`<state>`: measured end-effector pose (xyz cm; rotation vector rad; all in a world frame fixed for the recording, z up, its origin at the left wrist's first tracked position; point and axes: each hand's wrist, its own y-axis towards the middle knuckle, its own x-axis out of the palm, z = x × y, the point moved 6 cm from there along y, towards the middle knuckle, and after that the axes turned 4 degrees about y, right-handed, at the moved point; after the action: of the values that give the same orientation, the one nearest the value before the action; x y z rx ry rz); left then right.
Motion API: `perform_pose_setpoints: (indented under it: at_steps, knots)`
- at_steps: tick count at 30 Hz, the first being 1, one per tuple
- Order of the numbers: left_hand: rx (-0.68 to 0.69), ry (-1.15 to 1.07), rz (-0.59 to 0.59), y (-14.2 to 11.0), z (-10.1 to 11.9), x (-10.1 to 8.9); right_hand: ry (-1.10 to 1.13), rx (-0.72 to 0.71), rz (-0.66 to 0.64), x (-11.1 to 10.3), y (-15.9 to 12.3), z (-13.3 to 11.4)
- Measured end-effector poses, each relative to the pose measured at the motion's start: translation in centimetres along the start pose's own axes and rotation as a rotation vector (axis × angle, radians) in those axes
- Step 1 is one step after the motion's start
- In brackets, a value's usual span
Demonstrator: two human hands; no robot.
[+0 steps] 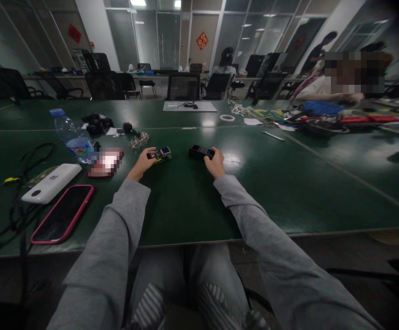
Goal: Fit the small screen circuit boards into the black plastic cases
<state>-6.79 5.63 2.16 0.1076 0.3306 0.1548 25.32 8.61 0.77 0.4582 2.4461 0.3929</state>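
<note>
pink-cased phone and white power bank nearest, on the green table at left. mid-table: left hand, fingers closed on a small circuit board; right hand gripping a black casing, apart from the board. further back left, a water bottle; beyond, another person's cluttered bench.

The person wore a plain grey sweatshirt with long, loose sleeves that ended in ribbed cuffs at the wrists, leaving the left hand and right hand bare. Grey trousers covered the lap, and a grey-and-white striped hem lay over it.
</note>
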Motion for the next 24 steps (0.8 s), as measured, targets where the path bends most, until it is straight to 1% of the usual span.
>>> perform_pose_setpoints:
  at_steps: [5,8,10,11,13,14,16,18,20,23,24]
  knots:
    - [0.038,-0.105,-0.143,-1.0,1.2,0.9,0.066,-0.021,-0.022,0.0,0.5,0.7]
    - [0.05,-0.164,-0.217,-1.3,1.5,1.2,0.09,-0.047,-0.061,0.1,1.1,1.2]
    - [0.051,-0.185,-0.238,-1.1,1.2,1.3,0.119,-0.091,-0.112,0.2,1.4,1.3]
    - [0.048,-0.184,-0.23,-0.9,1.0,1.2,0.129,-0.118,-0.143,0.3,1.6,1.3]
    - [0.028,-0.144,-0.16,-0.4,0.3,0.8,0.111,-0.164,-0.165,0.2,1.8,1.3]
    - [0.016,-0.102,-0.103,-0.1,-0.1,0.4,0.082,-0.172,-0.145,-0.1,1.9,1.3]
    - [0.007,0.006,0.006,0.4,-0.6,-0.4,0.016,-0.156,-0.05,-0.9,2.1,1.4]
    - [0.007,0.093,0.084,0.5,-0.8,-0.7,-0.009,-0.126,0.041,-1.7,2.0,1.2]
    - [-0.007,0.142,0.133,0.5,-0.8,-0.3,0.014,-0.109,0.074,-2.0,1.6,0.6]
    - [-0.038,0.201,0.179,0.0,-0.7,1.2,0.047,-0.08,0.07,-1.6,0.5,-0.4]
    - [-0.044,0.22,0.216,-0.1,-0.6,1.7,0.046,-0.068,0.057,-1.3,0.1,-0.7]
